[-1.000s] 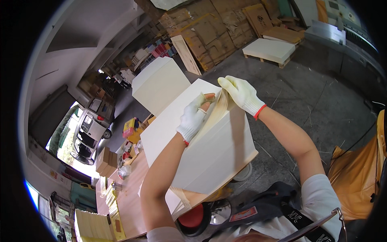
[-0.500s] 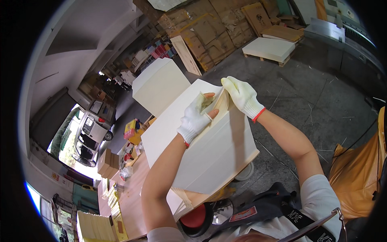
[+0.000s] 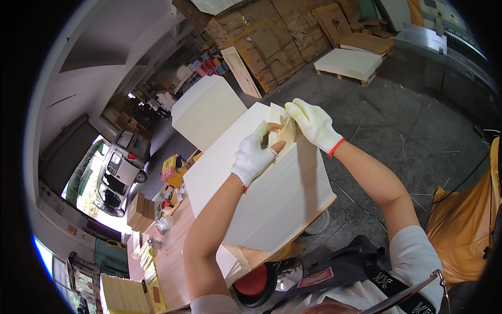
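Note:
A tall stack of white paper sheets stands before me, its near side facing me. Both my hands wear white knit gloves with red cuffs; thumb and index fingertip of the left one are bare. At the stack's right corner my right hand pinches a lifted, bent bundle of sheets. My left hand lies on the stack's near edge, its bare thumb and index finger closed about the same bundle. The bundle's edges fan out between the two hands.
A second white stack stands behind. On the left is a pinkish table with small boxes and bags. A low pallet with white sheets and piled cardboard lie farther back. Orange sheeting hangs at right.
The lifted sheets at the corner have bent further, and a paper corner now stands up between my hands. My left fingers have closed in slightly; my right hand has barely moved.

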A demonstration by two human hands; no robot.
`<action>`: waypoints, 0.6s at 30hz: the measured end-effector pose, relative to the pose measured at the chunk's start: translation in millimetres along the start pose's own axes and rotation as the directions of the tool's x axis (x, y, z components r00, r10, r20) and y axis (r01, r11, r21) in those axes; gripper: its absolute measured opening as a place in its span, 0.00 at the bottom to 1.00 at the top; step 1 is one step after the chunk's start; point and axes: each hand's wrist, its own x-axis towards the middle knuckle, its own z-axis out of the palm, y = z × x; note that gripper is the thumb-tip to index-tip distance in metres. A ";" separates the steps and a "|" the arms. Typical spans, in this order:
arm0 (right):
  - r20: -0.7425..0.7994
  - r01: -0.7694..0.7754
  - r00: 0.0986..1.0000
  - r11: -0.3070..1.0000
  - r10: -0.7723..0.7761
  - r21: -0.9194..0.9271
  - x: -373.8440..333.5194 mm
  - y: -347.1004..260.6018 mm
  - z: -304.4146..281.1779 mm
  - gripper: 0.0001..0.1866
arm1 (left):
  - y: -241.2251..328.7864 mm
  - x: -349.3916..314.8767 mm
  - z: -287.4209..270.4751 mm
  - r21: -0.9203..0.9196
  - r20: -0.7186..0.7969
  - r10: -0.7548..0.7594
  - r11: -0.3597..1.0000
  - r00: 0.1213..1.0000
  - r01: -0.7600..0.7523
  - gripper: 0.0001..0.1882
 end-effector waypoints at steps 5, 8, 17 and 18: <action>0.015 -0.028 0.999 0.999 0.028 -0.026 -0.7 0.0 -0.2 0.27 | -12.9 2.4 -1.8 0.003 -0.045 0.109 0.994 0.993 -0.109 0.19; 0.017 -0.021 1.000 0.999 0.022 -0.036 -0.8 0.2 0.0 0.26 | -18.2 5.7 3.1 0.077 -0.154 0.298 0.954 0.942 -0.289 0.19; 0.018 -0.038 0.999 0.999 0.039 -0.038 -2.3 0.4 -0.2 0.26 | 7.8 -3.3 2.1 0.130 -0.026 -0.023 0.991 0.999 0.026 0.14; 0.017 -0.044 0.999 0.998 0.045 -0.045 -2.7 -0.7 -0.8 0.26 | 8.6 -3.8 2.8 0.107 -0.029 -0.017 0.994 0.999 0.020 0.14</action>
